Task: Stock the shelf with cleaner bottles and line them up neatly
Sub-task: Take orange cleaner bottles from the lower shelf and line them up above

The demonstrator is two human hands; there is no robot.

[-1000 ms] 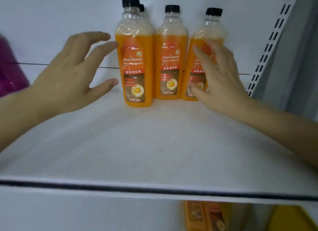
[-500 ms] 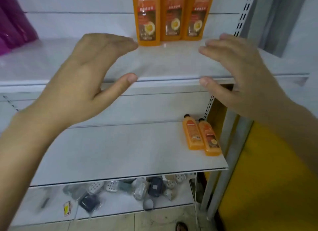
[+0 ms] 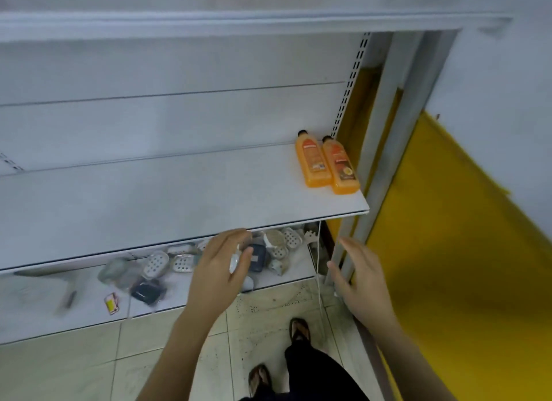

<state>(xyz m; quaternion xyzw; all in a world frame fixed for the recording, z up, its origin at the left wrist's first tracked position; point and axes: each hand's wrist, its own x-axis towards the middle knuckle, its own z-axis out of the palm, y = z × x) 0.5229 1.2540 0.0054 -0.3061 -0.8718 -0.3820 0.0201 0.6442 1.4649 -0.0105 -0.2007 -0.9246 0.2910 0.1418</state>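
Observation:
Two orange cleaner bottles with black caps lie flat side by side at the right end of the middle shelf (image 3: 179, 197): the left bottle (image 3: 312, 162) and the right bottle (image 3: 340, 168). My left hand (image 3: 221, 269) hangs below that shelf's front edge, fingers apart, holding nothing. My right hand (image 3: 357, 278) is open too, lower right of the bottles, beside the shelf's upright post. The upper shelf (image 3: 239, 21) shows only its front edge; the bottles standing on it are out of view.
The bottom shelf holds several loose soap dishes (image 3: 182, 262) and small dark packs (image 3: 148, 290). A grey upright post (image 3: 385, 150) and a yellow panel (image 3: 448, 251) close off the right side. My sandalled feet (image 3: 298, 330) stand on the tiled floor.
The view has tilted down from the upper shelf's standing bottles to the middle and bottom shelves. Both hands have come down and back, still empty.

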